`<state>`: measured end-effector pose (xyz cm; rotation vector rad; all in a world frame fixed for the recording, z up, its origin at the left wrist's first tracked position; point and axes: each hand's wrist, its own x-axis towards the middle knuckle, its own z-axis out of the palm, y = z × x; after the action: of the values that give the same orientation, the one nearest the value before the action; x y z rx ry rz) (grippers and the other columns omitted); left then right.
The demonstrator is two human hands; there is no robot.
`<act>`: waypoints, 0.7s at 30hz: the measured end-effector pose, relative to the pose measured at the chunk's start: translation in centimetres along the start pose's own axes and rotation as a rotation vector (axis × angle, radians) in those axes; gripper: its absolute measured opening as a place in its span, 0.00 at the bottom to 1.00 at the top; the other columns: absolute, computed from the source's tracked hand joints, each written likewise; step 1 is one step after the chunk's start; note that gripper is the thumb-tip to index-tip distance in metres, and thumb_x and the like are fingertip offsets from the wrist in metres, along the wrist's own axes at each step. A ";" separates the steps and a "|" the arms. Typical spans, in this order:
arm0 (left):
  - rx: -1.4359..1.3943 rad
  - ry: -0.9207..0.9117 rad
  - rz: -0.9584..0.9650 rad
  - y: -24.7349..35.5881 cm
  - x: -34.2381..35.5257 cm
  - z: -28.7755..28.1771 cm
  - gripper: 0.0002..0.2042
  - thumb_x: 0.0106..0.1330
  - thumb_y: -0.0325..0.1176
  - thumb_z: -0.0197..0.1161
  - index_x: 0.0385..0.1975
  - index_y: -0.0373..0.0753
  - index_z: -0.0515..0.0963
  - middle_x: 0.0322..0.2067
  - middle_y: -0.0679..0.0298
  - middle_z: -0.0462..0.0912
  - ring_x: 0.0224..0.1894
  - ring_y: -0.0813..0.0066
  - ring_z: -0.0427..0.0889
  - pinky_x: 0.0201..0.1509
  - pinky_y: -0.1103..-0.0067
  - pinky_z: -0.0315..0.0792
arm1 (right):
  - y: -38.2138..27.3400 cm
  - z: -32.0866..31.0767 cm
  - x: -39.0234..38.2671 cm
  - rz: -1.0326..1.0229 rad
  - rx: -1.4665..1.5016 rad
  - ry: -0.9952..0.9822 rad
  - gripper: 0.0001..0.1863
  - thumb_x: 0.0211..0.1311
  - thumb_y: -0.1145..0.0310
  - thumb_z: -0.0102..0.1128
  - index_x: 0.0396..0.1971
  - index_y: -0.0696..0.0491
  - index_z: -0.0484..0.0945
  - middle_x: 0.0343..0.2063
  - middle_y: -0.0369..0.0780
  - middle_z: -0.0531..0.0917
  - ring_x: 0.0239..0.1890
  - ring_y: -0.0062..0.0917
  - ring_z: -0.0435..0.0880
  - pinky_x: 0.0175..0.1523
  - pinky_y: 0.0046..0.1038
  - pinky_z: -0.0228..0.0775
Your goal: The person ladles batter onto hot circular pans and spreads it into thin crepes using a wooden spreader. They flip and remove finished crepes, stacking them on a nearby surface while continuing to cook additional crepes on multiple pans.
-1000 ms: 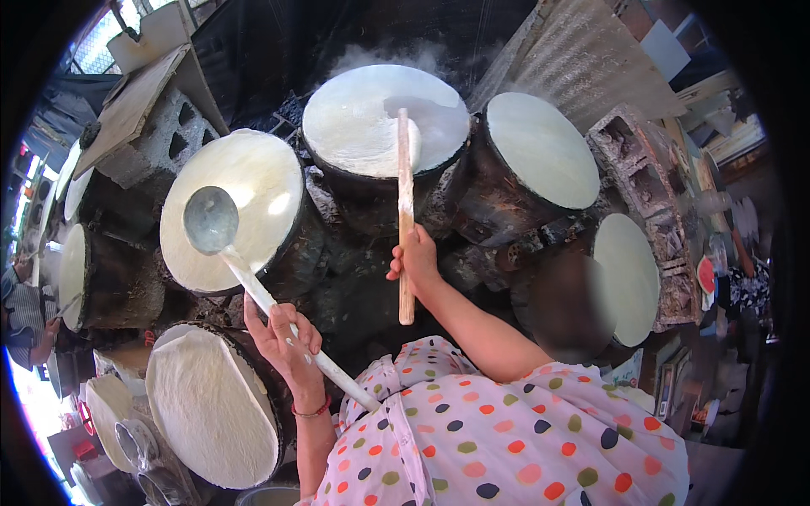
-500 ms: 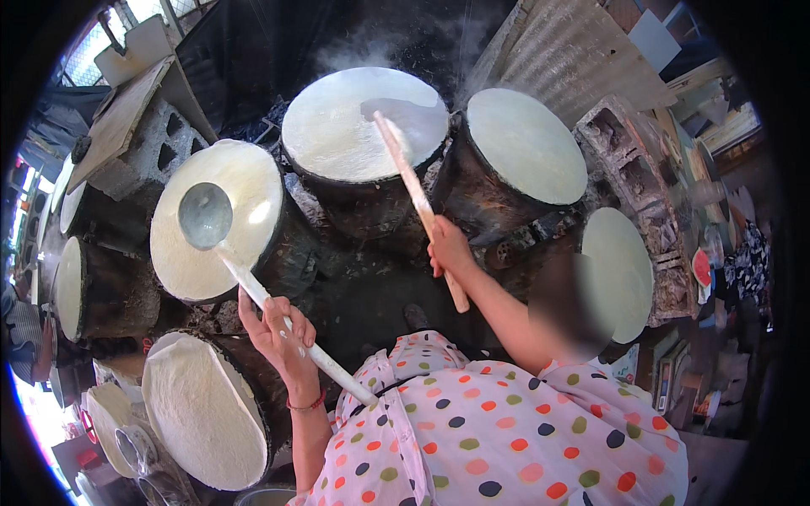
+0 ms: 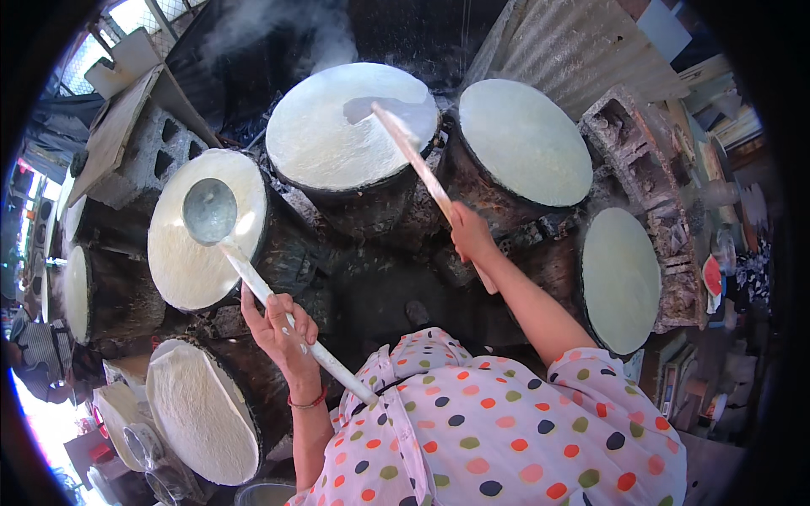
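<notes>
My left hand point(image 3: 283, 333) grips the white handle of a long ladle point(image 3: 321, 354); its grey metal bowl hangs over the cream round top point(image 3: 186, 274) of the left drum. My right hand point(image 3: 474, 236) is closed around a flat wooden stick point(image 3: 409, 152) streaked with white. The stick's far end lies over the middle drum's round top point(image 3: 321, 143), coated in white batter around a grey uncoated patch. Another round pale top point(image 3: 523, 139) sits to the right, and a lower one point(image 3: 620, 278) is beside my right forearm.
Concrete blocks point(image 3: 633, 152) border the right side, more blocks and a board point(image 3: 118, 126) the upper left. A peeling pale sheet point(image 3: 202, 413) covers the lower-left drum. Corrugated metal point(image 3: 574, 51) and steam are at the back. A person in striped clothing point(image 3: 42, 350) is at the far left.
My right hand has risen and moved right, slanting the stick, whose tip has shifted left and slightly up over the middle top. The grey patch there has changed shape. The ladle has barely moved.
</notes>
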<state>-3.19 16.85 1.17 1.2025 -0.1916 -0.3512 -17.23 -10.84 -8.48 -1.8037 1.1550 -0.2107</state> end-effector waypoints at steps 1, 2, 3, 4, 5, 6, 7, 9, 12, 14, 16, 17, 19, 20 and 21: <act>0.000 -0.004 -0.010 -0.2 0.0 0.3 0.26 0.72 0.36 0.52 0.67 0.44 0.51 0.26 0.67 0.67 0.14 0.87 0.62 0.12 0.89 0.57 | -0.6 -0.6 1.0 0.022 0.103 -0.029 0.13 0.70 0.63 0.39 0.31 0.54 0.68 0.15 0.46 0.74 0.09 0.34 0.75 0.14 0.34 0.66; 0.000 -0.009 -0.020 -0.4 0.1 0.7 0.27 0.72 0.36 0.52 0.67 0.43 0.50 0.26 0.67 0.67 0.14 0.87 0.62 0.12 0.89 0.57 | -1.4 -0.5 1.2 0.021 0.138 -0.018 0.13 0.70 0.63 0.39 0.31 0.54 0.68 0.14 0.46 0.74 0.09 0.34 0.75 0.13 0.34 0.66; 0.001 -0.012 -0.028 -0.5 0.2 1.0 0.27 0.72 0.36 0.52 0.67 0.43 0.50 0.26 0.67 0.67 0.14 0.87 0.62 0.12 0.89 0.57 | -2.4 0.1 1.5 0.017 0.173 -0.009 0.13 0.70 0.63 0.39 0.31 0.55 0.68 0.14 0.45 0.73 0.08 0.34 0.74 0.13 0.34 0.66; 0.001 -0.011 -0.033 -0.6 0.2 1.3 0.27 0.72 0.36 0.52 0.67 0.43 0.50 0.26 0.67 0.67 0.14 0.87 0.62 0.12 0.89 0.57 | -2.8 0.4 1.7 0.014 0.208 0.000 0.13 0.70 0.63 0.39 0.31 0.55 0.68 0.14 0.45 0.73 0.08 0.34 0.74 0.13 0.34 0.66; 0.002 -0.011 -0.039 -0.7 0.1 1.6 0.27 0.72 0.36 0.51 0.67 0.43 0.50 0.26 0.67 0.67 0.15 0.87 0.62 0.12 0.89 0.57 | -2.2 0.7 1.0 -0.042 0.134 -0.040 0.12 0.70 0.63 0.40 0.33 0.54 0.69 0.16 0.48 0.75 0.14 0.43 0.77 0.19 0.41 0.69; 0.000 -0.013 -0.045 -0.8 0.2 1.9 0.27 0.72 0.35 0.51 0.67 0.43 0.50 0.26 0.67 0.67 0.15 0.88 0.62 0.12 0.89 0.57 | -0.3 1.3 0.6 -0.349 -0.087 0.077 0.09 0.69 0.63 0.42 0.36 0.51 0.69 0.21 0.54 0.78 0.24 0.53 0.78 0.29 0.50 0.70; 0.013 -0.010 -0.036 -0.9 0.2 2.0 0.27 0.72 0.35 0.51 0.67 0.43 0.50 0.26 0.67 0.67 0.15 0.88 0.62 0.12 0.89 0.57 | 0.3 1.1 -0.4 -0.352 -0.161 0.057 0.08 0.69 0.63 0.43 0.37 0.50 0.69 0.24 0.56 0.78 0.29 0.56 0.77 0.33 0.53 0.68; 0.035 -0.009 -0.022 -0.9 0.3 2.2 0.27 0.72 0.35 0.51 0.67 0.43 0.50 0.26 0.67 0.67 0.15 0.88 0.62 0.12 0.89 0.57 | 1.6 -0.3 -0.7 -0.332 -0.258 0.044 0.08 0.68 0.63 0.43 0.40 0.49 0.68 0.27 0.57 0.78 0.35 0.59 0.76 0.37 0.56 0.65; 0.044 0.007 -0.019 -1.2 0.4 2.9 0.27 0.72 0.36 0.51 0.67 0.43 0.50 0.26 0.67 0.67 0.15 0.88 0.62 0.13 0.90 0.57 | 4.0 -2.1 3.0 -0.321 -0.228 0.170 0.09 0.69 0.62 0.43 0.38 0.50 0.69 0.27 0.57 0.78 0.34 0.60 0.75 0.36 0.55 0.65; 0.043 -0.013 -0.032 -1.3 0.5 3.6 0.26 0.72 0.35 0.51 0.67 0.43 0.51 0.26 0.66 0.67 0.15 0.88 0.62 0.13 0.90 0.57 | 3.8 -2.5 7.3 -0.435 -0.203 0.257 0.10 0.69 0.63 0.42 0.35 0.52 0.69 0.27 0.56 0.78 0.33 0.59 0.75 0.36 0.55 0.65; 0.058 -0.016 -0.047 -1.5 0.8 4.0 0.26 0.72 0.35 0.51 0.67 0.43 0.51 0.26 0.66 0.67 0.15 0.88 0.62 0.13 0.90 0.56 | -2.3 -3.3 7.7 -0.116 -0.035 0.074 0.11 0.69 0.62 0.43 0.34 0.54 0.68 0.27 0.55 0.77 0.34 0.58 0.74 0.35 0.52 0.64; 0.057 -0.017 -0.055 -1.6 0.6 4.3 0.26 0.72 0.35 0.51 0.67 0.43 0.51 0.26 0.67 0.67 0.15 0.88 0.62 0.13 0.90 0.56 | -4.3 -3.9 7.6 0.044 0.048 -0.014 0.11 0.69 0.62 0.43 0.34 0.55 0.68 0.27 0.55 0.77 0.34 0.58 0.74 0.34 0.51 0.64; 0.055 -0.027 -0.062 -1.5 0.8 4.9 0.26 0.72 0.35 0.51 0.67 0.43 0.51 0.26 0.67 0.67 0.15 0.88 0.62 0.13 0.90 0.56 | -0.8 -2.1 7.5 -0.303 -0.089 0.141 0.11 0.69 0.63 0.43 0.33 0.54 0.68 0.25 0.56 0.78 0.32 0.58 0.75 0.35 0.54 0.65; 0.054 -0.025 -0.064 -1.6 1.0 4.9 0.26 0.72 0.35 0.51 0.67 0.43 0.51 0.26 0.67 0.67 0.15 0.88 0.62 0.13 0.90 0.56 | 0.6 -1.4 7.0 -0.483 -0.161 0.220 0.10 0.69 0.63 0.43 0.33 0.54 0.68 0.24 0.56 0.78 0.30 0.58 0.76 0.35 0.55 0.65; 0.050 -0.019 -0.063 -1.8 1.0 4.6 0.26 0.72 0.35 0.51 0.67 0.44 0.51 0.26 0.67 0.67 0.15 0.88 0.61 0.13 0.90 0.56 | 1.1 -1.5 5.7 -0.385 -0.287 0.174 0.10 0.69 0.62 0.43 0.34 0.53 0.68 0.22 0.56 0.78 0.29 0.57 0.76 0.34 0.56 0.65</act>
<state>-4.11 11.87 1.10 1.2573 -0.1804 -0.4155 -15.71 -16.31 -10.31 -2.2950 0.9819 -0.4527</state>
